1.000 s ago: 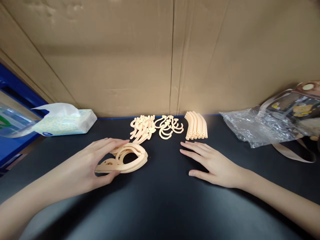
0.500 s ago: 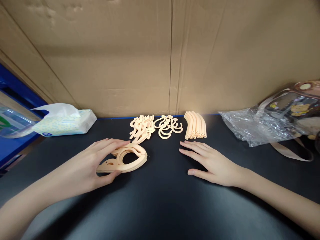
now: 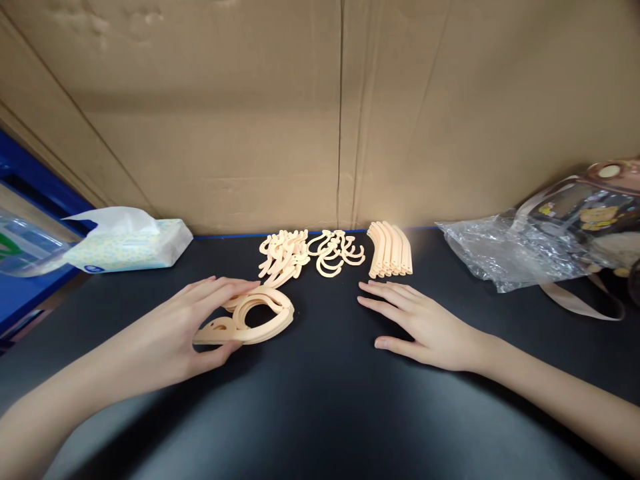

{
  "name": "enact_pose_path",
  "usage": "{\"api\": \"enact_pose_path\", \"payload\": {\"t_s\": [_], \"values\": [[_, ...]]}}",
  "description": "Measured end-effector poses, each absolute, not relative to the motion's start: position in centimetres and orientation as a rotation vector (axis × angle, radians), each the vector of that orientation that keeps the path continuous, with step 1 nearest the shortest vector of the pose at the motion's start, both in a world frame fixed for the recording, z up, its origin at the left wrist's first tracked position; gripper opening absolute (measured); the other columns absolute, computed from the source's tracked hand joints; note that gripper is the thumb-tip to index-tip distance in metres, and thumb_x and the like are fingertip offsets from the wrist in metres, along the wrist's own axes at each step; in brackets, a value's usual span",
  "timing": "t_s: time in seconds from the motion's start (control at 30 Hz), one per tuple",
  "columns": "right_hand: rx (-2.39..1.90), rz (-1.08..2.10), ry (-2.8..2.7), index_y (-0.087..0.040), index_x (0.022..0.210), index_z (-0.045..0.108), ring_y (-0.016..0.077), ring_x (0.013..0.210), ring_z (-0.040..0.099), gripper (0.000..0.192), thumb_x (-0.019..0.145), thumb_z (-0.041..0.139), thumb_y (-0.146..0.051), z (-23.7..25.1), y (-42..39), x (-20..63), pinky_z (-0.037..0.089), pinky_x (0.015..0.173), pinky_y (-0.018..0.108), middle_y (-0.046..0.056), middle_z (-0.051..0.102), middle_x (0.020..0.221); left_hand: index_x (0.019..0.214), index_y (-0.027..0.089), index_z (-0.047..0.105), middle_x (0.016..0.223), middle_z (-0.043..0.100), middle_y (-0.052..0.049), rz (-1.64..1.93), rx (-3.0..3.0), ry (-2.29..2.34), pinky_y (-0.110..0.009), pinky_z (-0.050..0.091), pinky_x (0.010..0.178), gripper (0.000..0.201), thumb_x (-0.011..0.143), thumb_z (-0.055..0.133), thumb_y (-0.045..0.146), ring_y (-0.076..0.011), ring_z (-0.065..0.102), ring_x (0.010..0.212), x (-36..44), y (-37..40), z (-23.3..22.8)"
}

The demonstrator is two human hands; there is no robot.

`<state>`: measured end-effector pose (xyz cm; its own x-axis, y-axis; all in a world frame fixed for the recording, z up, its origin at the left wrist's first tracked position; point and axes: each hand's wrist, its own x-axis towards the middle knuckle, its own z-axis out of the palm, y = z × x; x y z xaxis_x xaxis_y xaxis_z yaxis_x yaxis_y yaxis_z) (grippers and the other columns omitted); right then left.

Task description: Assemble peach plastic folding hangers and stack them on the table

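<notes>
My left hand (image 3: 175, 337) rests on the black table (image 3: 320, 413), its fingers and thumb wrapped around a small stack of peach plastic ring-shaped parts (image 3: 260, 317). My right hand (image 3: 425, 327) lies flat and open on the table, holding nothing. Just beyond its fingertips lies a row of curved peach bars (image 3: 391, 250). Further back, between the hands, sit a heap of peach hook-shaped pieces (image 3: 284, 257) and a smaller cluster of round hooks (image 3: 336, 252).
A cardboard wall (image 3: 320, 113) stands along the back of the table. A pack of tissues (image 3: 130, 245) lies at the back left beside a clear plastic item (image 3: 25, 250). Crumpled clear plastic (image 3: 505, 257) and a bag with straps (image 3: 590, 220) sit at the right.
Almost nothing differs; both hands stay where they were, and the view has drifted very slightly.
</notes>
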<state>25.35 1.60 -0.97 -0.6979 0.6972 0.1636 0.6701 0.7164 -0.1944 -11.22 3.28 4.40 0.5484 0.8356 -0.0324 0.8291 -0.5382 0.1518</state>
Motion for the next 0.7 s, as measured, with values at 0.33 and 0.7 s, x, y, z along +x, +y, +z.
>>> {"api": "enact_pose_path", "payload": {"t_s": [0.33,0.7], "values": [[-1.102,0.162,-2.715,-0.017,0.14,0.041,0.0261,0.136,0.032,0.058,0.092,0.043,-0.049,-1.0,1.62,25.42,0.032,0.11,0.048,0.011,0.035,0.148,0.13,0.038,0.041,0.134,0.052,0.003,0.116,2.641,1.405,-0.041,0.041,0.104,0.057,0.076,0.057,0.043,-0.0288,0.047,0.123,-11.38,3.34,4.27],[-1.076,0.171,-2.674,-0.02,0.141,0.039,0.0259,0.136,0.033,0.057,0.091,0.046,-0.048,-1.13,1.59,25.44,0.032,0.11,0.048,0.01,0.036,0.148,0.132,0.037,0.036,0.135,0.05,0.002,0.061,2.651,1.393,-0.042,0.04,0.104,0.058,0.078,0.056,0.044,-0.0294,0.046,0.124,-11.31,3.29,4.36]]}}
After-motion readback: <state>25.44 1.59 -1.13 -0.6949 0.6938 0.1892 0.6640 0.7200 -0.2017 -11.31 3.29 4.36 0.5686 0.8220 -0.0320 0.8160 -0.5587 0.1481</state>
